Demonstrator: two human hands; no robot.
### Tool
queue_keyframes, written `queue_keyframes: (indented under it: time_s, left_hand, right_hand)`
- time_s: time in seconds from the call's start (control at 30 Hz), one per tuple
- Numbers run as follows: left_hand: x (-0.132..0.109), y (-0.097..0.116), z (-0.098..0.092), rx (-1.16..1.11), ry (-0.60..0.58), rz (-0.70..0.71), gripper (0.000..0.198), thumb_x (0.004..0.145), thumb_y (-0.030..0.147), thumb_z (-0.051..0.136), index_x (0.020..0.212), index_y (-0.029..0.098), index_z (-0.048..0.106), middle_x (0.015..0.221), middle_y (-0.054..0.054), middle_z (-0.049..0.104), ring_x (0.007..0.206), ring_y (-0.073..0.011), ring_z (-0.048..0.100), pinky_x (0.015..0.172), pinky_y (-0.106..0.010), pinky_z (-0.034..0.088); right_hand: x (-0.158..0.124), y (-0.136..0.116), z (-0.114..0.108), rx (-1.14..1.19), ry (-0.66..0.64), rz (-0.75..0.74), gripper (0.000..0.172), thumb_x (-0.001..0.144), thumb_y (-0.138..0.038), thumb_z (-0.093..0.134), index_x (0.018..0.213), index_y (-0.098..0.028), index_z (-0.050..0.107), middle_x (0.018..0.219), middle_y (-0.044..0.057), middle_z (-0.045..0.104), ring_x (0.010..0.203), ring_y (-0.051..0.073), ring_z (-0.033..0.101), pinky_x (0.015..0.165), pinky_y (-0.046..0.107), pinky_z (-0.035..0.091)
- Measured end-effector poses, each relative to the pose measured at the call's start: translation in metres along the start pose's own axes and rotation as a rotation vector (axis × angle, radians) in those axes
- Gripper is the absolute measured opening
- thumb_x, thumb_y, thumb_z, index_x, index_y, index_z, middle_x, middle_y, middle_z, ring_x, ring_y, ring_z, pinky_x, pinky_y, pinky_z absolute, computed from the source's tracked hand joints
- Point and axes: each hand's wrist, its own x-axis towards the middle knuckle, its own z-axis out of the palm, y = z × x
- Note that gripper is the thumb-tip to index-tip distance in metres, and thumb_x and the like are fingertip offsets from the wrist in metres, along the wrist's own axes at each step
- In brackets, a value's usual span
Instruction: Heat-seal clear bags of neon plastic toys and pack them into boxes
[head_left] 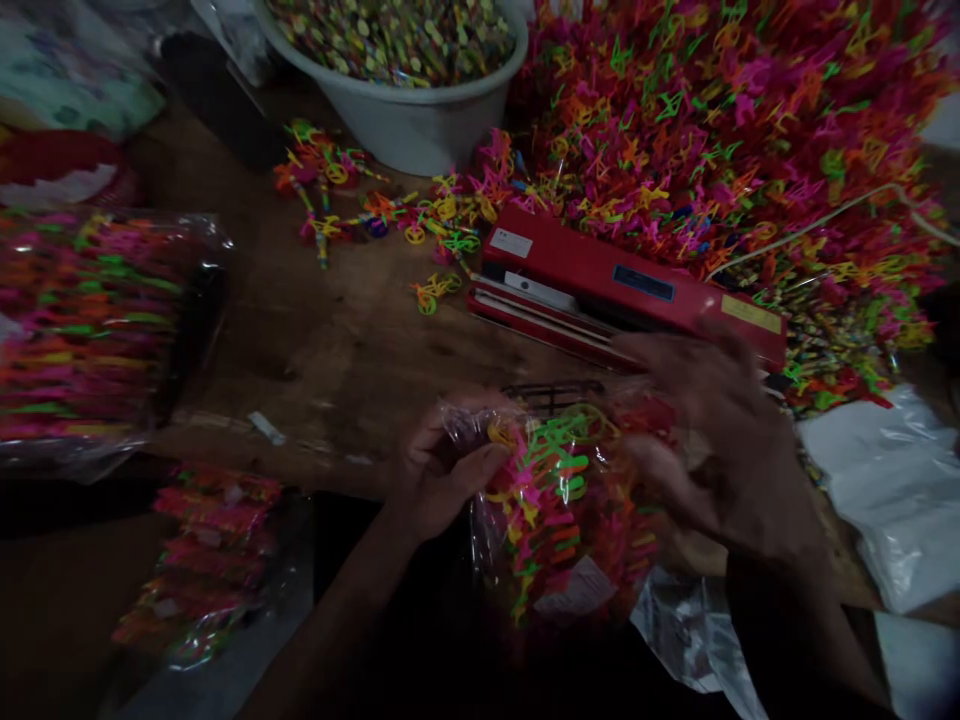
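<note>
A clear plastic bag [559,505] packed with bright plastic toy pieces in green, pink, orange and yellow is at the table's front edge. My left hand [442,470] grips its upper left side, thumb in front and fingers behind. Blurred by motion, my right hand [720,450] is at the bag's right side with thumb and fingers spread apart; whether it touches the bag is unclear. Its fingers reach toward a red heat sealer [555,245] lying just beyond the bag. A pale paper slip [577,590] shows inside the bag's lower part.
A huge heap of colourful toy pieces [720,120] fills the back right, beside a full grey tub [427,125]. Packed bags [90,330] lie left, another bundle [214,560] below. White plastic bags [885,490] lie right. A pale cord [817,225] crosses the heap.
</note>
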Motion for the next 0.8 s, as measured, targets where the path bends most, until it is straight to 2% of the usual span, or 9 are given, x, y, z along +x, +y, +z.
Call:
queue_keyframes:
  time_s: [0.03,0.1,0.23,0.4,0.6,0.8]
  left_hand:
    - [0.000,0.002,0.001,-0.001,0.005,0.011,0.027,0.073,0.044,0.093,0.092,0.027,0.083,0.095,-0.006,0.077,0.087,-0.0233,0.073,0.078,-0.034,0.062]
    - [0.000,0.005,0.003,-0.012,0.015,0.015,0.026,0.071,0.041,0.094,0.089,0.026,0.082,0.092,-0.006,0.077,0.085,-0.0241,0.072,0.078,-0.035,0.062]
    - [-0.001,0.010,0.005,-0.047,0.023,-0.020,0.027,0.065,0.036,0.096,0.085,0.024,0.081,0.086,-0.006,0.075,0.080,-0.0241,0.071,0.074,-0.035,0.062]
    - [-0.003,0.013,0.005,-0.011,-0.008,0.050,0.020,0.073,0.037,0.091,0.087,0.025,0.082,0.087,-0.006,0.076,0.082,-0.0238,0.071,0.074,-0.034,0.061]
    - [-0.004,0.011,0.005,-0.040,-0.047,0.011,0.024,0.075,0.041,0.091,0.090,0.025,0.082,0.088,-0.006,0.075,0.080,-0.0238,0.071,0.071,-0.033,0.059]
    - [-0.006,0.012,0.008,-0.069,0.041,-0.011,0.026,0.067,0.039,0.095,0.083,0.026,0.080,0.087,-0.006,0.074,0.081,-0.0246,0.070,0.073,-0.035,0.059]
  right_hand:
    - [0.007,-0.002,-0.003,-0.030,-0.114,-0.083,0.047,0.103,-0.039,0.063,0.148,-0.027,0.058,0.135,0.009,0.071,0.129,0.030,0.065,0.128,0.058,0.029]
    - [0.016,-0.003,-0.003,-0.013,-0.191,-0.151,0.038,0.105,-0.037,0.062,0.141,-0.026,0.063,0.126,0.008,0.075,0.121,0.027,0.069,0.126,0.058,0.034]
    - [0.020,-0.002,0.004,0.038,-0.190,-0.134,0.030,0.107,-0.037,0.058,0.133,-0.027,0.068,0.118,0.007,0.077,0.115,0.024,0.070,0.123,0.056,0.038]
    - [0.022,-0.005,-0.003,0.057,-0.251,-0.147,0.028,0.107,-0.032,0.056,0.131,-0.031,0.070,0.123,0.005,0.076,0.118,0.023,0.070,0.127,0.056,0.033]
    - [0.031,-0.006,-0.011,0.028,-0.306,-0.217,0.022,0.106,-0.032,0.059,0.125,-0.028,0.070,0.124,0.005,0.075,0.119,0.023,0.069,0.126,0.056,0.032]
    - [0.034,-0.003,-0.015,-0.020,-0.361,-0.195,0.023,0.104,-0.040,0.067,0.121,-0.024,0.068,0.123,0.006,0.074,0.117,0.022,0.067,0.127,0.054,0.030]
